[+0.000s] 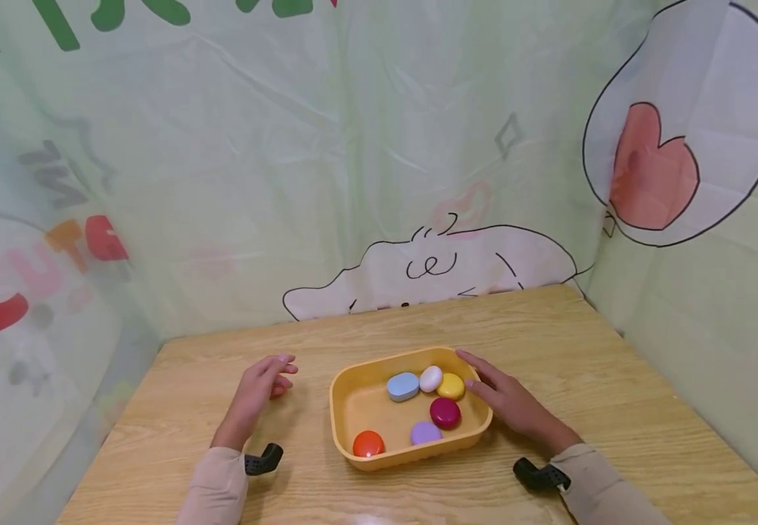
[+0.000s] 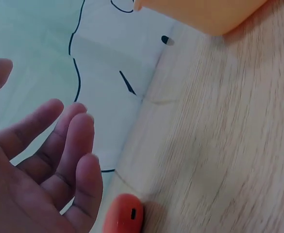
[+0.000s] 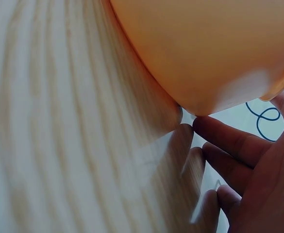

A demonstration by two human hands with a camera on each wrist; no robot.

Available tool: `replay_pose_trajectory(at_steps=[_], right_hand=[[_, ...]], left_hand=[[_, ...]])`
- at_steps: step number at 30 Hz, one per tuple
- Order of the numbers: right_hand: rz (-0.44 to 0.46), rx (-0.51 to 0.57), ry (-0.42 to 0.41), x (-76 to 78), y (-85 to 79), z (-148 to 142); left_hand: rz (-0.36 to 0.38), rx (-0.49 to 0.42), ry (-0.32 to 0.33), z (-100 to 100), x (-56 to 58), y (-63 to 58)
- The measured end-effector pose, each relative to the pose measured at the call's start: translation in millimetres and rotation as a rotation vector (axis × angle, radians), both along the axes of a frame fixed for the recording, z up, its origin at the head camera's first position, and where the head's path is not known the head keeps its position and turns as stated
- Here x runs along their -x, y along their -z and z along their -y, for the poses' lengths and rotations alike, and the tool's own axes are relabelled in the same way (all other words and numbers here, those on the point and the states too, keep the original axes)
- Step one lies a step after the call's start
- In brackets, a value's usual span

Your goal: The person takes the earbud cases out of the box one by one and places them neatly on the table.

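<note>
A yellow-orange tray (image 1: 379,413) sits on the wooden table, with several smooth, rounded pieces inside. They include a light blue one (image 1: 403,386), a white one (image 1: 431,379), a yellow one (image 1: 451,387), a dark red one (image 1: 445,413), a purple one (image 1: 426,433) and an orange-red one (image 1: 368,443). At the tray's right end, my right hand (image 1: 513,401) holds its edge, thumb over the rim and fingers along the outer side and base. My left hand (image 1: 257,397) hovers left of the tray, loosely curved and holding nothing. A red rounded object (image 2: 125,214) with a dark slot appears near it in the left wrist view.
The wooden table (image 1: 615,408) reaches back to a pale printed curtain (image 1: 254,182), which also hangs along both sides. Black wrist-worn devices (image 1: 264,460) sit at both sleeve cuffs.
</note>
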State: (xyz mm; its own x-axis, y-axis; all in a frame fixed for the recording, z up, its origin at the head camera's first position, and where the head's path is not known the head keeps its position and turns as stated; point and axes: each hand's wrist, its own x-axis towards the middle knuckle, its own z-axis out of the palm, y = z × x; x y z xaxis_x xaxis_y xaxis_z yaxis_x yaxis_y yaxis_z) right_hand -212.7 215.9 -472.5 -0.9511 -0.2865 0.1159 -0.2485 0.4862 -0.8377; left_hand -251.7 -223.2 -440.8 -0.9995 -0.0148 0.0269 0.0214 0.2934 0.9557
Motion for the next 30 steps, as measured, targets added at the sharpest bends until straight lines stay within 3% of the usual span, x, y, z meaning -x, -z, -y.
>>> replay_pose_trajectory(at_steps=[4,9,13,19,26,30], right_hand=[[0.009,-0.016,0.01,-1.0,2.5,-1],[0.018,-0.008,0.019,-0.1,5.8,-1],[0.013,-0.01,0.014,1.7,3.9,0],[0.025,-0.007,0.019,3.4,2.4,0],[0.014,-0.004,0.013,3.7,1.6,-1],[0.0,-0.013,0.005,2.4,1.6,-1]], left_hand=[[0.001,-0.026,0.063,-6,-1.8,2.4],[-0.048,-0.071,0.135,-21,-4.2,1.5],[-0.066,-0.063,0.182,-31,-4.0,-5.8],[-0.086,-0.001,0.309,-43,-4.7,-19.1],[-0.065,0.03,0.4,-54,-4.4,-30.7],[-0.029,0.045,0.498,-61,-4.2,-35.1]])
